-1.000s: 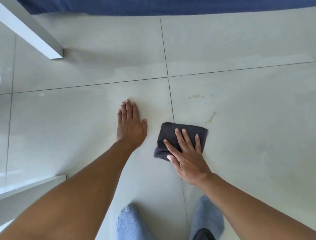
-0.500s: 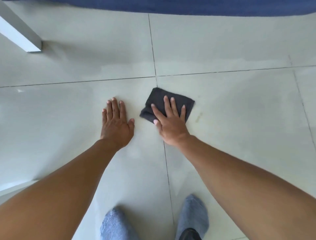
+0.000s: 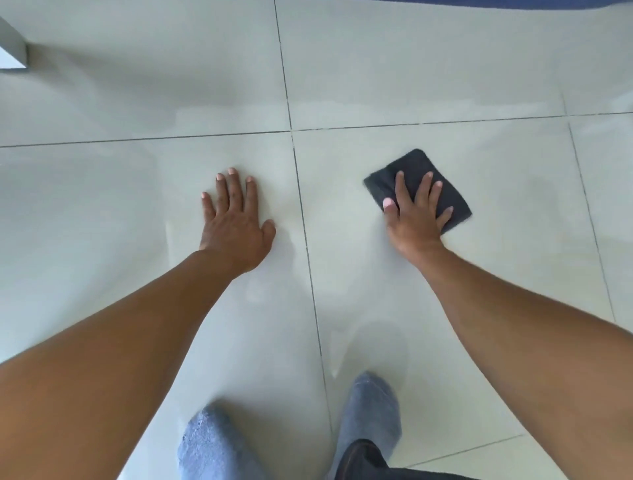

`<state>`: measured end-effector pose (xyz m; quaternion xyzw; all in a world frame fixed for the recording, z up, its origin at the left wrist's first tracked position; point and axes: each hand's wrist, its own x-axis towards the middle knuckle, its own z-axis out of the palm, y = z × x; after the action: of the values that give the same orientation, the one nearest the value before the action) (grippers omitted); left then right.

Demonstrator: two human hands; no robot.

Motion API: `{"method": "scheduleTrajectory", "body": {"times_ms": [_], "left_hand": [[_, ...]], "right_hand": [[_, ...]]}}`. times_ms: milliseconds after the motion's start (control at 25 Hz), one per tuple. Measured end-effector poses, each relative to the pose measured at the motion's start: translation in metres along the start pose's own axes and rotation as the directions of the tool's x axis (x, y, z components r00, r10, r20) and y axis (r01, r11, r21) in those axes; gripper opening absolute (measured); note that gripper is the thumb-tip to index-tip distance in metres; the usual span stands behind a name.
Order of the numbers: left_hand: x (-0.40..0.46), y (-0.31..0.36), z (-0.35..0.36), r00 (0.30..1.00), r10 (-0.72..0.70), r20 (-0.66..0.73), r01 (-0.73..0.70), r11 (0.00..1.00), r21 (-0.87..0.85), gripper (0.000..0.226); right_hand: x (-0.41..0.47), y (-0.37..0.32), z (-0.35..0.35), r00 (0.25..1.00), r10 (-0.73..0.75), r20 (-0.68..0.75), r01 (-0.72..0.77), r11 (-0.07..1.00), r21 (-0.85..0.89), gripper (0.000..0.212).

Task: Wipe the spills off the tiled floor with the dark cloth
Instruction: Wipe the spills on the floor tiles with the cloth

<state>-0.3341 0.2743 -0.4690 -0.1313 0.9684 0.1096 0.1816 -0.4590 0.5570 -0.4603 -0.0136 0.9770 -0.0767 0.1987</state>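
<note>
A folded dark cloth (image 3: pixel 416 168) lies flat on the pale tiled floor (image 3: pixel 137 205), on the tile right of the vertical grout line. My right hand (image 3: pixel 416 216) presses down on it with fingers spread, covering its near half. My left hand (image 3: pixel 234 219) rests palm-down and flat on the tile to the left of that grout line, holding nothing. I see no clear stains on the floor around the cloth; faint wet streaks show near it.
A white furniture leg (image 3: pixel 13 51) stands at the far left. A strip of blue fabric (image 3: pixel 513 2) runs along the top right edge. My feet in grey-blue socks (image 3: pixel 371 407) stand at the bottom centre.
My right hand has slid the cloth to the right, away from the grout line, over where the yellowish spots were. The left hand stays planted on the floor.
</note>
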Motion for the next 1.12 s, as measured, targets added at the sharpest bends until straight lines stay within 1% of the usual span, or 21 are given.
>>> {"method": "scheduleTrajectory", "body": {"times_ms": [40,80,120,160,240,280,320,400,480,520,600,640,680,720,760,800,840,880,960,1040,1120], "left_hand": [[0.000,0.001,-0.001,1.000,0.000,0.013,0.000,1.000,0.002,0.081],[0.000,0.002,-0.001,1.000,0.000,0.025,0.000,1.000,-0.003,0.081],[-0.001,0.003,-0.001,1.000,-0.001,0.023,0.001,1.000,-0.011,0.081],[-0.001,0.003,-0.001,1.000,0.000,0.010,0.000,1.000,-0.015,0.080],[-0.003,-0.003,-0.002,1.000,0.011,-0.010,-0.011,0.999,-0.034,0.080],[-0.003,-0.007,-0.002,0.999,0.030,-0.019,-0.031,0.998,-0.051,0.079],[-0.005,-0.011,-0.001,0.998,0.049,-0.036,-0.051,0.996,-0.068,0.077],[-0.006,-0.019,0.001,0.992,0.084,-0.089,-0.091,0.993,-0.079,0.071],[-0.005,-0.022,0.004,0.988,0.096,-0.119,-0.104,0.992,-0.065,0.067],[-0.005,-0.021,0.005,0.987,0.095,-0.127,-0.104,0.992,-0.069,0.066],[-0.004,-0.019,0.007,0.988,0.077,-0.131,-0.088,0.993,-0.079,0.067],[-0.004,-0.019,0.008,0.990,0.071,-0.125,-0.082,0.994,-0.078,0.067],[-0.004,-0.019,0.008,0.991,0.074,-0.116,-0.083,0.994,-0.076,0.067],[-0.003,-0.020,0.008,0.991,0.078,-0.105,-0.086,0.993,-0.075,0.068],[-0.003,-0.020,0.006,0.992,0.081,-0.093,-0.088,0.993,-0.077,0.068],[-0.003,-0.021,0.005,0.992,0.083,-0.092,-0.091,0.993,-0.080,0.068],[-0.003,-0.022,0.003,0.991,0.086,-0.100,-0.095,0.992,-0.085,0.067],[-0.004,-0.023,0.002,0.990,0.093,-0.110,-0.104,0.990,-0.091,0.067],[-0.006,-0.027,0.001,0.983,0.102,-0.155,-0.118,0.988,-0.103,0.064],[-0.012,-0.035,0.005,0.977,0.033,-0.211,-0.058,0.992,-0.111,0.065],[-0.013,-0.038,0.013,0.973,-0.014,-0.231,-0.011,0.994,-0.108,0.068]], "right_hand": [[0.020,-0.024,-0.006,0.998,0.054,0.010,-0.054,0.998,0.023,0.061],[0.027,-0.047,-0.005,0.998,0.051,0.029,-0.051,0.998,0.020,0.062],[0.022,-0.068,0.003,0.999,-0.033,0.038,0.032,0.999,0.011,0.062],[0.005,-0.085,0.016,0.983,-0.181,0.041,0.182,0.983,-0.005,0.061],[-0.062,-0.091,0.045,0.892,-0.450,0.047,0.453,0.890,-0.058,0.058],[-0.094,-0.073,0.057,0.857,-0.514,0.043,0.516,0.852,-0.086,0.057],[-0.117,-0.048,0.064,0.853,-0.521,0.028,0.521,0.847,-0.102,0.055],[-0.125,0.005,0.060,0.903,-0.429,0.012,0.427,0.896,-0.120,0.056],[-0.096,0.037,0.039,0.959,-0.283,0.018,0.283,0.949,-0.138,0.058],[-0.070,0.041,0.027,0.981,-0.191,-0.015,0.188,0.974,-0.126,0.058],[-0.001,0.017,0.004,0.996,0.031,-0.082,-0.032,0.999,-0.010,0.059],[0.033,-0.008,-0.005,0.987,0.145,-0.072,-0.140,0.988,0.070,0.060],[0.059,-0.036,-0.012,0.978,0.199,-0.060,-0.192,0.976,0.106,0.062],[0.074,-0.064,-0.012,0.984,0.170,-0.051,-0.165,0.982,0.092,0.062],[0.076,-0.089,-0.004,0.997,0.070,-0.034,-0.068,0.996,0.052,0.062],[0.065,-0.110,0.005,0.996,-0.089,-0.023,0.090,0.996,0.022,0.062],[0.042,-0.121,0.017,0.966,-0.256,-0.028,0.256,0.967,-0.006,0.061],[0.009,-0.118,0.031,0.922,-0.386,-0.031,0.384,0.922,-0.056,0.060],[-0.066,-0.072,0.052,0.837,-0.547,0.031,0.545,0.827,-0.137,0.058],[-0.106,0.004,0.049,0.810,-0.583,0.063,0.583,0.791,-0.183,0.058],[-0.091,0.067,0.020,0.858,-0.501,0.108,0.513,0.830,-0.221,0.060]]}}
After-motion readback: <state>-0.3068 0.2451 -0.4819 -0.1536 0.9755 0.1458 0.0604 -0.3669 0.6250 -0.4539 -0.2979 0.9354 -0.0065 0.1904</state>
